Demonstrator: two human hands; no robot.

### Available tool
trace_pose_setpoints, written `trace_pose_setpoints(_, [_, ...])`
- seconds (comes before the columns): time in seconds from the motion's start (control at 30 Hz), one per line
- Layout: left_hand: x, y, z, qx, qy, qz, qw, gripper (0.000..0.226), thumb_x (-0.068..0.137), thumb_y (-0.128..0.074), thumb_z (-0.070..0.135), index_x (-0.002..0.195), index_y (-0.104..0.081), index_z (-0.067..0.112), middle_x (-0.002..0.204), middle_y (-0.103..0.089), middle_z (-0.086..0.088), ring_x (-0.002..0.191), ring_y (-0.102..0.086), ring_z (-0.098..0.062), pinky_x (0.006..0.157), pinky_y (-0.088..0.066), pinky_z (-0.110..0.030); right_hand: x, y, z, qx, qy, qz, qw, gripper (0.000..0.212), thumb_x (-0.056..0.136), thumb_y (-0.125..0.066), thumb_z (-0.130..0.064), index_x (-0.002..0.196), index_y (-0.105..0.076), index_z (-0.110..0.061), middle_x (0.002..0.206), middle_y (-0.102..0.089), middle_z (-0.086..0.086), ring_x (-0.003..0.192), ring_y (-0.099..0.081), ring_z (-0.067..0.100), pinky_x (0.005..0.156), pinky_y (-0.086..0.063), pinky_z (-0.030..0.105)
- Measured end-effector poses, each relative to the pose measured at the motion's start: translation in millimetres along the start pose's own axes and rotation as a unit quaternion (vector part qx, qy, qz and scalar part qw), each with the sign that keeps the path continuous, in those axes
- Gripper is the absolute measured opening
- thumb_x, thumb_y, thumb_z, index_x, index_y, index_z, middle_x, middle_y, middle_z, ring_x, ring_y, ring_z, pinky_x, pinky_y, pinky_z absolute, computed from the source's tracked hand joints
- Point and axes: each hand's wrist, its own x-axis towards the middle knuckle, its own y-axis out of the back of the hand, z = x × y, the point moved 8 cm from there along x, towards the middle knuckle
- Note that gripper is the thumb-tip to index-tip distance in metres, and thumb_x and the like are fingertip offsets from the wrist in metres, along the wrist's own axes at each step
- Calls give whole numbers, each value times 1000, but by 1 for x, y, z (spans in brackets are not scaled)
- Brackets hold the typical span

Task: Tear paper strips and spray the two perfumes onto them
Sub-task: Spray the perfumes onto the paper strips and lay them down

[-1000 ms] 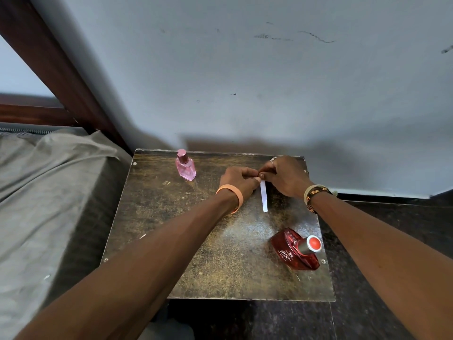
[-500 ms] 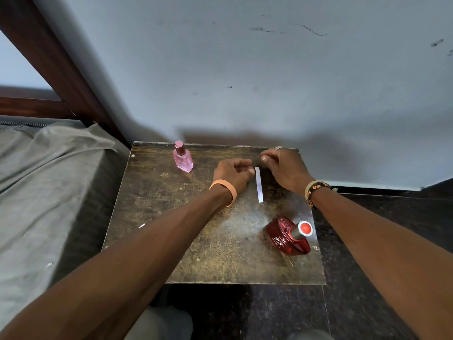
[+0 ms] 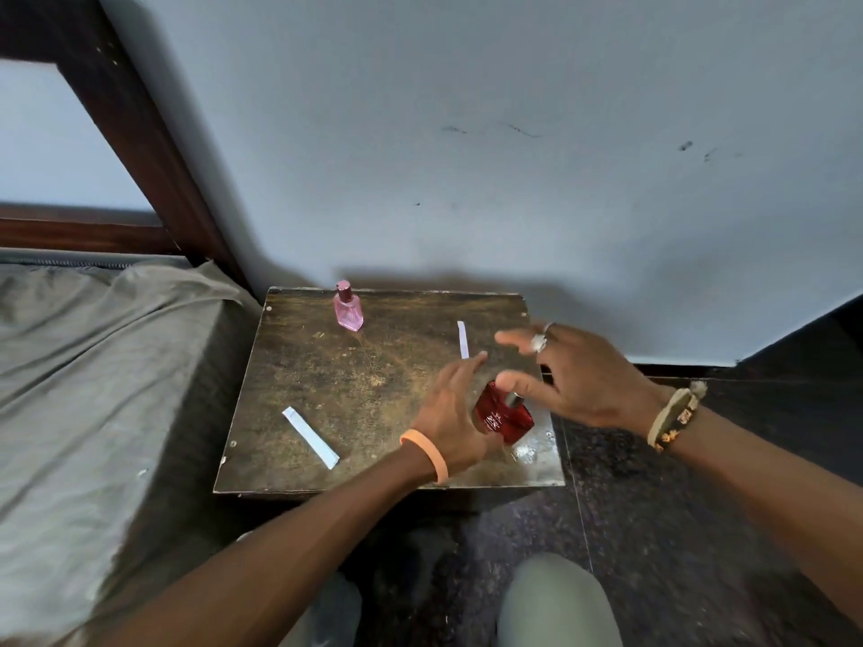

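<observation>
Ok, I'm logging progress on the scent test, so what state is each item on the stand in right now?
Red perfume bottle: between both hands, cap seemingly off, silver nozzle showing.
Pink perfume bottle: upright, capped, untouched at the back.
Long paper strip: flat near the front edge.
Short paper strip: flat near the back.
Left hand: fingers spread, at the red bottle.
Right hand: open, thumb by the nozzle.

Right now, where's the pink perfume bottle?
In the head view, the pink perfume bottle stands upright at the table's far left edge, near the wall, apart from both hands.
</observation>
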Motion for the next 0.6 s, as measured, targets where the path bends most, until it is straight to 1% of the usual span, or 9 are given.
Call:
trace_pose_setpoints(0.03, [-3,-6,5,18,-2,3,1000,104,56,-80,43,144,-29,18,141,-41,-4,129,-39,-20,109,-37,-39,-5,-4,-9,-44,12,-37,998,71,92,-27,-72,147,-38,-28,137,-54,2,121,-55,20,98,-49,40])
trace_pose_setpoints(0.1, [-5,-14,12,32,9,10,999,108,52,-82,48,141,-29,17,141,-40,-3,131,-37,-20,109,-36,-40,-11,-13,-22,-66,23,-71,995,61,96,-33,-63,147,-33,-29,140,-48,2,125,-50,20,102,-45,36])
trace_pose_setpoints(0.17, [-6,-18,17,27,35,15,999,102,51,-84,50,136,-37,19,137,-45,-1,127,-42,-18,107,-38,-34,-15,-19,-27,-27,15,-75,997,48,100,-40,-49,143,-39,-27,133,-50,0,120,-52,18,100,-43,31])
trace_pose_setpoints(0.23, [-6,-19,19,29,54,31,998,85,53,-84,48,126,-47,22,125,-53,2,114,-53,-17,96,-44,-29,-15,-23,-28,11,-6,-79,997,36,101,-43,-31,136,-50,-24,125,-55,0,113,-53,17,97,-41,29])
trace_pose_setpoints(0.27, [-6,-20,20,25,60,38,997,77,54,-84,45,121,-51,23,120,-56,3,107,-56,-17,91,-46,-28,-14,-25,-27,19,-16,-76,997,33,101,-44,-27,132,-55,-22,122,-56,0,110,-54,17,96,-41,29])
trace_pose_setpoints(0.33, [-5,-19,21,10,67,52,996,66,57,-84,40,114,-56,23,112,-59,4,98,-58,-15,83,-46,-25,-15,-27,-25,28,-40,-67,997,29,101,-45,-24,124,-61,-18,118,-59,1,107,-55,17,94,-42,29])
trace_pose_setpoints(0.4, [-5,-15,21,5,77,75,994,56,59,-83,36,107,-59,21,103,-60,5,87,-53,-11,76,-42,-21,-14,-28,-23,39,-57,-63,996,26,100,-47,-24,117,-65,-15,113,-61,3,102,-57,18,90,-43,29])
trace_pose_setpoints(0.5, [-4,-10,25,14,82,100,992,44,59,-83,32,98,-64,21,90,-59,7,79,-49,-10,71,-39,-22,-13,-27,-22,37,-69,-58,995,24,99,-49,-24,111,-67,-14,106,-63,5,98,-58,20,86,-44,30])
trace_pose_setpoints(0.6, [-2,-12,27,23,80,98,992,38,57,-81,32,92,-67,27,87,-67,7,76,-58,-11,67,-45,-23,-16,-25,-20,24,-94,-38,995,28,100,-50,-35,107,-66,-13,104,-63,4,96,-59,20,83,-45,29])
